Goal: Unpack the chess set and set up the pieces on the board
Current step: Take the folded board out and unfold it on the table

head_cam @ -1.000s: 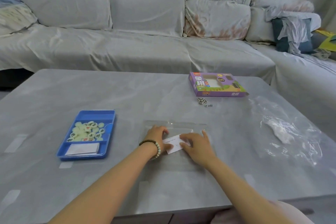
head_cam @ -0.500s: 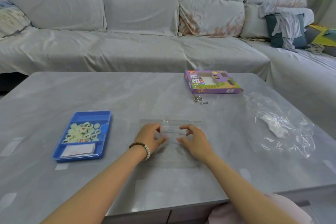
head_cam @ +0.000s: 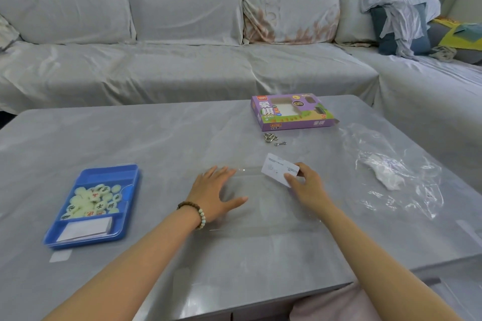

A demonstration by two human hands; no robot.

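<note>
Slippage is threatening: left hand is resting spread on slick clear lid; right hand is pinching card.

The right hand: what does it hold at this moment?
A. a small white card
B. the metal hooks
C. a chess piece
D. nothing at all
A: the right hand pinches a small white card between thumb and fingers, while the chess pieces lie in the blue tray and the metal hooks lie on the table.
</note>
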